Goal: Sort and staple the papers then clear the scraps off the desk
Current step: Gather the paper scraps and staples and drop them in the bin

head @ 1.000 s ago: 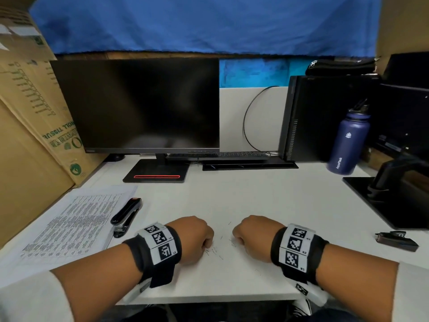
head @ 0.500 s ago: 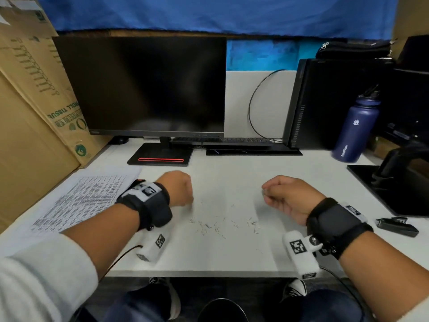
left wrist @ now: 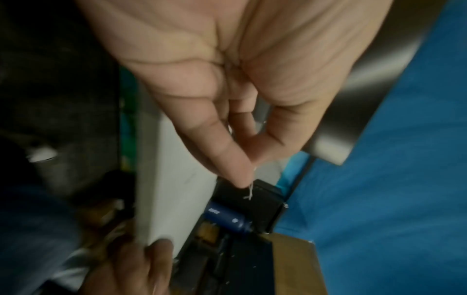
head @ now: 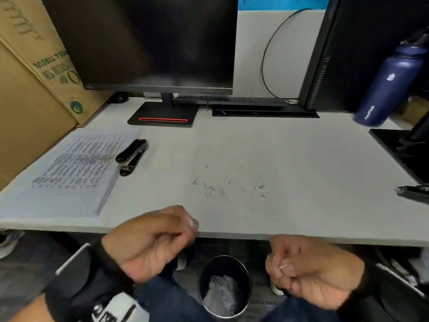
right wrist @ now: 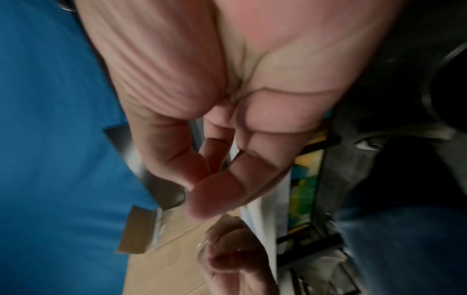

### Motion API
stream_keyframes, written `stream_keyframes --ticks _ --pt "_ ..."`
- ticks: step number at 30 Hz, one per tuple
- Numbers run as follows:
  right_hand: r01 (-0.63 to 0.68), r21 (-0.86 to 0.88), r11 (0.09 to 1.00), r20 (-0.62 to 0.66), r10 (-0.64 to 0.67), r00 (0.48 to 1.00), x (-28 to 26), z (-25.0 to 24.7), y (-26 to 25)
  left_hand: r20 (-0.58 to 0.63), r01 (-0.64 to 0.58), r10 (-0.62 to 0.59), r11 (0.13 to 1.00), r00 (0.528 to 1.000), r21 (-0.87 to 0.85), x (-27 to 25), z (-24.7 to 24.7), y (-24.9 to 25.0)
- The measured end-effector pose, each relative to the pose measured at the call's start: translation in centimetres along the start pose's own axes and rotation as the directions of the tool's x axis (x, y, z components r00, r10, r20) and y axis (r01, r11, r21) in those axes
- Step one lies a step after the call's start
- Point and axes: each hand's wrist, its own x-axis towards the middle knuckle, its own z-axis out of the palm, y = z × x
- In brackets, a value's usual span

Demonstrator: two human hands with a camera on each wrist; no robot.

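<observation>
Several bent staple scraps lie scattered on the white desk. A stack of printed papers sits at the left, with a black stapler beside it. Both hands are palm-up at the desk's front edge, over a black bin on the floor. My left hand pinches a small staple scrap between thumb and fingers. My right hand is curled, with a pale sliver of scrap at its fingertips; both wrist views are blurred.
A dark monitor and keyboard stand at the back, with a cardboard box on the left. On the right are a navy bottle and a small black tool. The bin holds crumpled white paper.
Both hands have drawn back from the desk top to its front edge and turned palm-up. The view has tilted down, so the bin now shows.
</observation>
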Motion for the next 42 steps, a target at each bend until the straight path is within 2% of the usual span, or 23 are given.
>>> stream_keyframes --ticks 2,4,6,8,11,13,17,20,24,26,27,28,30,33,34,35,37,39,40,41,42 --pt "-0.071 -0.032 0.997 -0.135 0.066 0.989 1.0 -1.6 2.0 0.014 0.109 -0.109 0.994 0.994 0.007 0.5 -1.2 -3.2" --pt "-0.112 -0.049 0.992 -0.34 0.089 0.936 2.2 -3.7 3.2 -0.109 0.156 -0.15 0.986 0.983 0.05 2.5 -2.8 -5.9" --pt "-0.15 -0.089 0.985 -0.519 0.083 0.851 3.6 -6.2 3.9 -0.275 0.161 -0.147 0.987 0.95 0.028 5.7 -4.8 -8.0" --pt "-0.193 -0.141 0.971 -0.652 0.055 0.756 5.4 -8.8 4.6 -0.392 0.166 -0.16 0.986 0.906 -0.02 9.3 -7.0 -9.9" --pt "-0.311 -0.229 0.923 -0.778 0.019 0.628 7.9 -12.0 5.9 -0.52 0.212 -0.17 0.977 0.837 0.022 13.6 -9.5 -12.7" --pt "-0.407 -0.271 0.872 -0.819 0.013 0.574 9.4 -14.0 6.7 -0.598 0.266 -0.143 0.956 0.788 0.123 15.5 -10.6 -14.3" --pt "-0.504 -0.354 0.788 -0.817 0.001 0.576 11.2 -16.3 7.7 -0.649 0.314 -0.135 0.934 0.749 0.168 17.6 -12.5 -15.5" --pt "-0.52 -0.376 0.767 -0.826 -0.022 0.564 11.9 -16.5 8.1 -0.673 0.355 -0.118 0.907 0.73 0.226 18.3 -13.5 -15.5" --pt "-0.538 -0.383 0.751 -0.823 -0.013 0.568 12.3 -16.2 8.0 -0.649 0.364 -0.111 0.891 0.753 0.271 18.6 -14.4 -15.8" --pt "-0.546 -0.365 0.754 -0.838 -0.01 0.546 12.6 -15.9 8.2 -0.671 0.352 -0.065 0.886 0.738 0.301 18.5 -14.4 -15.7" --pt "-0.572 -0.38 0.727 -0.84 -0.012 0.543 12.7 -15.5 8.1 -0.675 0.338 -0.049 0.891 0.736 0.304 18.4 -14.3 -15.6" --pt "-0.612 -0.43 0.664 -0.832 -0.028 0.555 12.7 -15.1 7.9 -0.669 0.327 -0.053 0.899 0.741 0.291 18.2 -14.0 -15.5" --pt "-0.685 -0.573 0.451 -0.782 -0.049 0.622 12.9 -13.6 6.9 -0.63 0.319 -0.088 0.91 0.772 0.263 17.9 -13.2 -15.0" --pt "-0.668 -0.742 0.054 -0.67 -0.068 0.739 12.7 -9.3 5.1 -0.541 0.3 -0.076 0.892 0.837 0.339 17.0 -10.7 -13.4" --pt "-0.631 -0.773 -0.064 -0.628 -0.067 0.776 12.4 -7.7 4.6 -0.51 0.29 -0.041 0.86 0.859 0.42 16.4 -9.7 -12.5" --pt "-0.588 -0.797 -0.137 -0.588 -0.046 0.808 11.8 -5.9 4.1 -0.46 0.276 -0.001 0.802 0.888 0.529 15.4 -8.6 -11.4" --pt "-0.501 -0.84 -0.208 -0.514 0.012 0.858 9.9 -2.4 3.0 -0.287 0.208 0.033 0.609 0.957 0.765 12.7 -6.3 -9.1" --pt "-0.419 -0.883 -0.211 -0.448 0.118 0.886 7.7 0.3 1.6 -0.134 0.119 0.031 0.29 0.991 0.95 9.3 -3.8 -6.8" --pt "-0.39 -0.904 -0.174 -0.416 0.156 0.896 6.5 1.3 0.8 -0.09 0.086 0.028 0.12 0.996 0.989 7.6 -2.5 -5.8" --pt "-0.364 -0.924 -0.119 -0.38 0.17 0.909 5.3 2.4 -0.3 -0.064 0.065 0.033 -0.012 0.997 0.998 6.0 -1.4 -4.7" --pt "-0.359 -0.931 -0.062 -0.364 0.161 0.917 4.1 3.5 -1.4 -0.042 0.046 0.045 -0.088 0.998 0.995 4.5 -0.3 -3.7"
